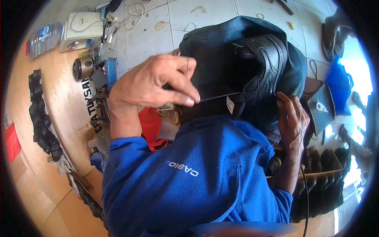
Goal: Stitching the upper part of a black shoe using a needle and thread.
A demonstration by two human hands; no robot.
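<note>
Mostly black shoe (271, 59), faintly glossy.

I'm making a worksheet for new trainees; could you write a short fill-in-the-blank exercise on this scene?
1. The bare left hand pinches a thin dark strand between its thumb and ____ finger.
2. The thick-soled shoe near the bare right hand is coloured ____.
3. The clear plastic bottle shows toward the picture's upper ____ corner.

Missing words: index; black; left.
</note>
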